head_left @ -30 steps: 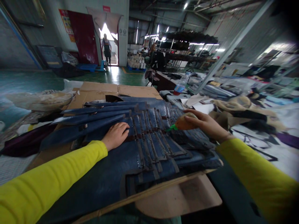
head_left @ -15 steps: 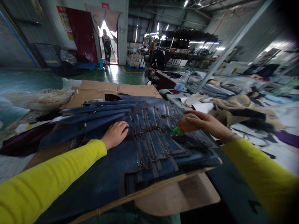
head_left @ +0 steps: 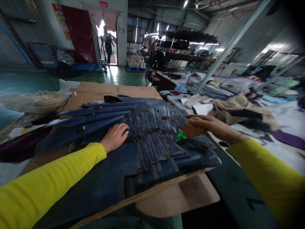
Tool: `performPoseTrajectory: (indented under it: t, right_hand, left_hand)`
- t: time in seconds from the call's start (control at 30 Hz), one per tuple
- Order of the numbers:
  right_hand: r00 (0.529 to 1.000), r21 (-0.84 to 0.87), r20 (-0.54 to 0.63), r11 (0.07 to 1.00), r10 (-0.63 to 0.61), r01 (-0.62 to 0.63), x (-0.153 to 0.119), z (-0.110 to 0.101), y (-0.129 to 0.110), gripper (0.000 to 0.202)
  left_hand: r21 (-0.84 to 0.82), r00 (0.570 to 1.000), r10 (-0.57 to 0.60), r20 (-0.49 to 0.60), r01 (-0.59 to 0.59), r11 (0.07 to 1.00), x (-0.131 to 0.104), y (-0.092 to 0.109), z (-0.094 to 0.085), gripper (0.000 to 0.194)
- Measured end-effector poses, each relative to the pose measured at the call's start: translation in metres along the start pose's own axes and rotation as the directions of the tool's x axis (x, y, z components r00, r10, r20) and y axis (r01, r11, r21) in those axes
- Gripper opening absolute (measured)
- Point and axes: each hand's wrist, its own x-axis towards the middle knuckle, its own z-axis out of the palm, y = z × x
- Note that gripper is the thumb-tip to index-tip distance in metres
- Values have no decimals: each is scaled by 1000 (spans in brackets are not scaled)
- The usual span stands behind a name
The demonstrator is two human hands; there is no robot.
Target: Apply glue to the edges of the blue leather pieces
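Dark blue leather-like panels lie overlapped in a stack, with rows of grey-edged strips that carry glossy wet-looking lines. My left hand rests palm down on the panels, left of the strips, its fingers out and holding nothing. My right hand is wrapped round a brownish squeeze bottle with a green nozzle. The bottle is tilted, its nozzle pointing down and left at the right side of the strips. Whether the tip touches them I cannot tell.
Cardboard lies under the panels. Right of it are a water bottle and heaped fabric pieces. A plastic-wrapped bundle sits at the left. A person stands in the far doorway beside a blue pallet jack.
The view has shifted slightly, so most things sit a little further left. My right hand still holds the squeeze bottle near the strips. The person in the doorway has come nearer the pallet jack.
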Motion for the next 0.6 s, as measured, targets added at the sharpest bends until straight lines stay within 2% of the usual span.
performPoseTrajectory:
  t: [0.1, 0.27, 0.47, 0.6]
  right_hand:
    - [999, 60, 39, 998, 27, -30, -2, -1, 4, 48]
    - [998, 6, -56, 1000, 12, -12, -3, 4, 7, 52]
    - [998, 162, 29, 984, 64, -68, -20, -2, 4, 45]
    - [994, 227, 39, 968, 103, -110, -31, -6, -3, 43]
  left_hand:
    - [1, 1000, 2, 3, -2, 1000, 0, -1, 1, 24]
    - [5, 1000, 0, 9, 0, 1000, 0, 1, 0, 25]
    - [4, 1000, 13, 0, -13, 1000, 0, 1, 0, 25]
    - [1, 1000, 14, 0, -14, 1000, 0, 0, 0, 26]
